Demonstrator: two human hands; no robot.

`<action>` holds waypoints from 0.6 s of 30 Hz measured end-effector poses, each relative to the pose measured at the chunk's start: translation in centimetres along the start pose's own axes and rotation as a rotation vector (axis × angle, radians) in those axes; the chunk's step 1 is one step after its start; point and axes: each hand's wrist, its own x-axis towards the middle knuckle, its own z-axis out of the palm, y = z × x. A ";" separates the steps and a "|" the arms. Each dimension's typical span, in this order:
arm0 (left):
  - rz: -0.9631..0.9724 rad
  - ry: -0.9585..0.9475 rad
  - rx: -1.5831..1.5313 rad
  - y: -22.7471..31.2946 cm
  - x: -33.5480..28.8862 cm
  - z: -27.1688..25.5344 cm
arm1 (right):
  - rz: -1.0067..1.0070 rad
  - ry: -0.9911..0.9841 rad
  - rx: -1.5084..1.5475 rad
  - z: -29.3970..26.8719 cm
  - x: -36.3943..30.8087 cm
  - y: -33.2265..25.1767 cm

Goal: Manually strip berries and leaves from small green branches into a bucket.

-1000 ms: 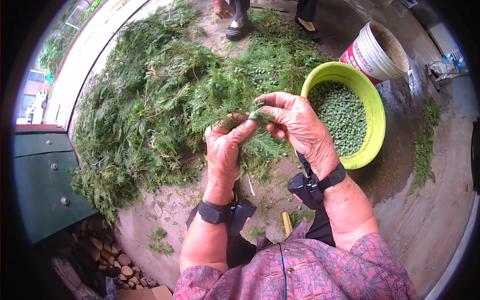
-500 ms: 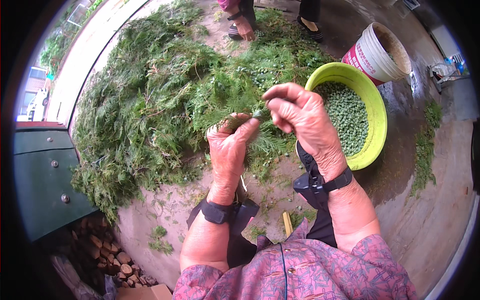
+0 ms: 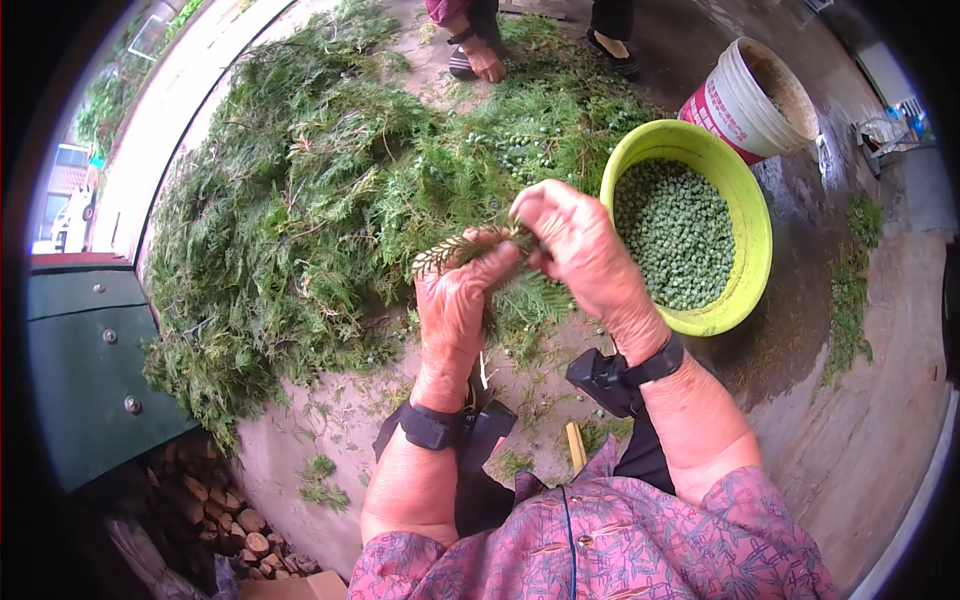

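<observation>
Lettering point(image 3: 720, 116) marks the white bucket point(image 3: 748, 98); left hand point(image 3: 452, 300) grips a sprig point(image 3: 438, 257); whether right hand point(image 3: 598, 262) does is unclear.

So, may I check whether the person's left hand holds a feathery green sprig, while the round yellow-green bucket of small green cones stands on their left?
Not quite: the head view shows the round yellow-green bucket of small green cones on the person's right; the left hand holds the feathery green sprig.
</observation>
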 end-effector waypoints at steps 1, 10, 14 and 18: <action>-0.030 0.062 -0.074 0.3 0.4 -0.1 | 0.065 -0.108 0.371 -1.2 0.5 0.7; -0.018 0.146 -0.607 1.0 2.3 -3.1 | 0.028 0.113 0.811 -4.1 1.8 1.1; -0.051 0.268 -0.600 1.5 2.3 -3.5 | 0.197 0.053 0.454 -4.0 1.5 2.9; 0.061 -0.027 -0.751 1.0 2.8 -4.5 | -0.189 -0.193 -0.497 -2.3 1.9 4.1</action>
